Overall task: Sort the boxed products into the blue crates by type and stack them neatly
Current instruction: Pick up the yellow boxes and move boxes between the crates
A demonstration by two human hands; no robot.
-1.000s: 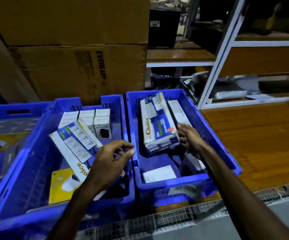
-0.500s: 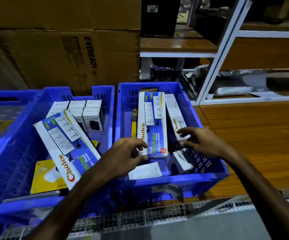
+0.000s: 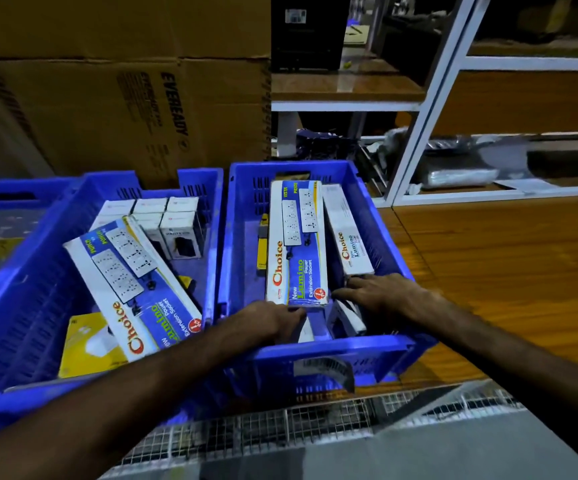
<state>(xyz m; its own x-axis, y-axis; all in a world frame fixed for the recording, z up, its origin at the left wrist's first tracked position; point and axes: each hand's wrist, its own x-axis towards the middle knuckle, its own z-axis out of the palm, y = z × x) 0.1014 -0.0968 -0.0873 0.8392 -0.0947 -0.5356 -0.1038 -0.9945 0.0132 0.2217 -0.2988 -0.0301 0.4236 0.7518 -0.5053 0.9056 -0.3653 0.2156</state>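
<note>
Both hands have dropped to the socket box (image 3: 296, 244) — seemingly touching; left hand (image 3: 270, 322), right hand (image 3: 377, 294)

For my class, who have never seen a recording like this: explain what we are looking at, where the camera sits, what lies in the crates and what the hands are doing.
There is no machine here. A person wears a camera on the head, so the single view looks forward and down along both arms. Two blue crates stand side by side. The right crate holds a flat Choice socket box and a narrower box beside it. The left hand and the right hand rest against the near end of the flat box; whether they grip it cannot be told. The left crate holds another Choice box lying slantwise, small white boxes behind it and a yellow pack. Cardboard cartons stand behind.
</note>
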